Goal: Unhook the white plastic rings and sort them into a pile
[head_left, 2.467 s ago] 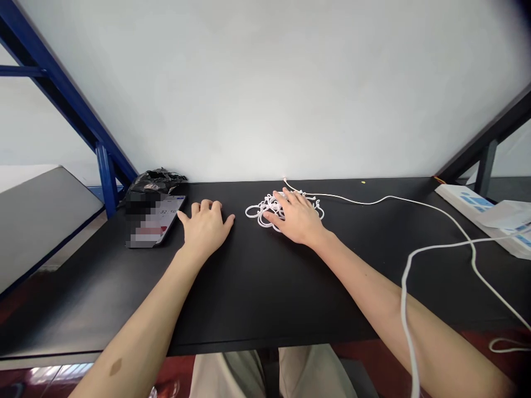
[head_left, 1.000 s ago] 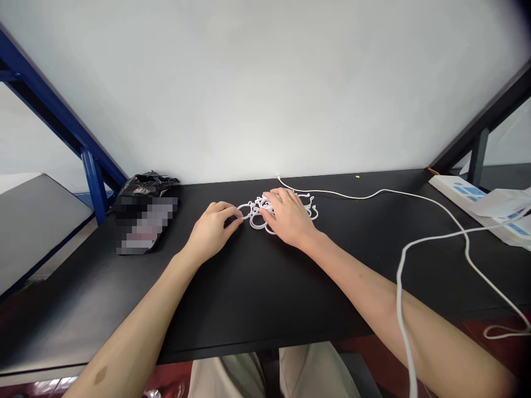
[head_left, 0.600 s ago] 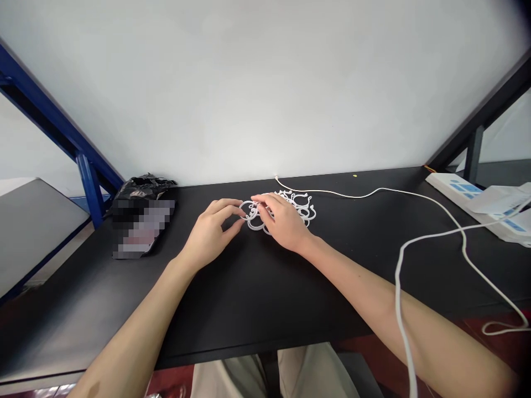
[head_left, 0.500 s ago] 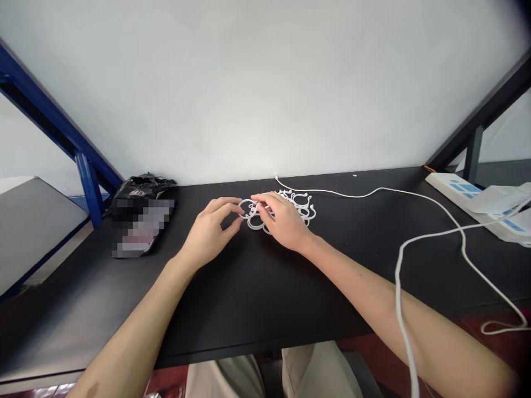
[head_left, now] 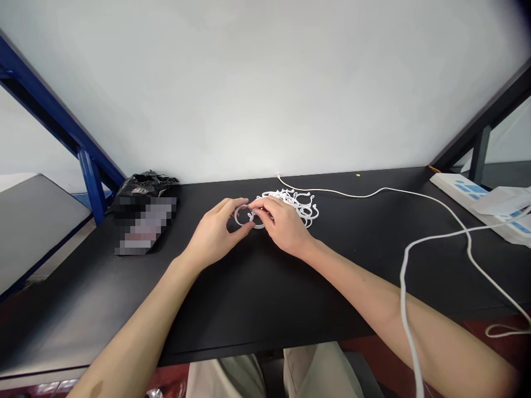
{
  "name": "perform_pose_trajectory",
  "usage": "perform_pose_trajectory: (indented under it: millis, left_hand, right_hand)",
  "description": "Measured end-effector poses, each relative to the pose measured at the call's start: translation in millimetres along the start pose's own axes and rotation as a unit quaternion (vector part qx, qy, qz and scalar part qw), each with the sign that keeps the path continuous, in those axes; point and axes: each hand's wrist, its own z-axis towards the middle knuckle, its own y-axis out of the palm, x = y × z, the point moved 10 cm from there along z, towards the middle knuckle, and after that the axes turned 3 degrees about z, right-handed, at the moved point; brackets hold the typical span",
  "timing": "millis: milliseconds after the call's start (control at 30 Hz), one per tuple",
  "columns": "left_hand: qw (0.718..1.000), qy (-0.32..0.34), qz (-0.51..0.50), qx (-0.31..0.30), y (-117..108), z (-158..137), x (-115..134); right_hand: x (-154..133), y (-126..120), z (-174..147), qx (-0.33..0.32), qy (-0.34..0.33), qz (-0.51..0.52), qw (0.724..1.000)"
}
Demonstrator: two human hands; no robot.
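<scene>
My left hand (head_left: pixel 213 232) is closed on a white curtain ring (head_left: pixel 236 216), its thumb and fingertips on the ring's edge. My right hand (head_left: pixel 284 221) is beside it, its fingertips pinching the same ring at its right side, where a small white eyelet (head_left: pixel 251 216) shows. Just behind and to the right of my right hand lies a heap of similar white rings (head_left: pixel 309 210), several with small ball ends. My right hand hides part of the heap.
The black table (head_left: pixel 232 309) meets a pale wall (head_left: pixel 265 94). A black plastic bag (head_left: pixel 145 185) lies at the left. A white cable (head_left: pixel 404 276) crosses over my right forearm. At the right is a white and blue package (head_left: pixel 468 190). Blue frame bars (head_left: pixel 58 121) rise on the left.
The ring is drawn slightly to the left, clear of the heap. My left hand's thumb has shifted right along it, and both hands are closer together.
</scene>
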Motion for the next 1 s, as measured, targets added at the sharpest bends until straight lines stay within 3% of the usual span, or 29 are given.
perform_pose_trajectory:
  millis: [167,367,500,600,800,900,1000]
  left_hand:
    - [1.0,0.027,0.002,-0.003,-1,0,7]
    - [1.0,0.003,0.026,-0.003,-1,1,0]
    - [0.989,-0.084,0.118,0.038,-12,1,-29]
    - [0.97,-0.141,0.194,0.041,-17,-1,-58]
    - [0.949,-0.156,0.262,0.085,-25,-3,-97]
    - [0.954,-0.145,0.24,0.102,-30,-2,-92]
    - [0.972,-0.146,0.16,0.091,-30,1,-69]
  right_hand:
    - [-1,0,1,0.0,-0.002,-0.017,1.0]
    - [3,2,0,-0.018,0.019,-0.026,0.999]
    - [-6,-4,0,-0.011,-0.031,-0.105,0.994]
    - [-8,2,-1,-0.049,-0.055,-0.152,0.986]
    - [0,20,-6,-0.125,-0.058,-0.206,0.969]
    - [-4,17,-6,-0.111,-0.069,-0.196,0.972]
    - [-13,10,-4,-0.074,-0.095,-0.179,0.976]
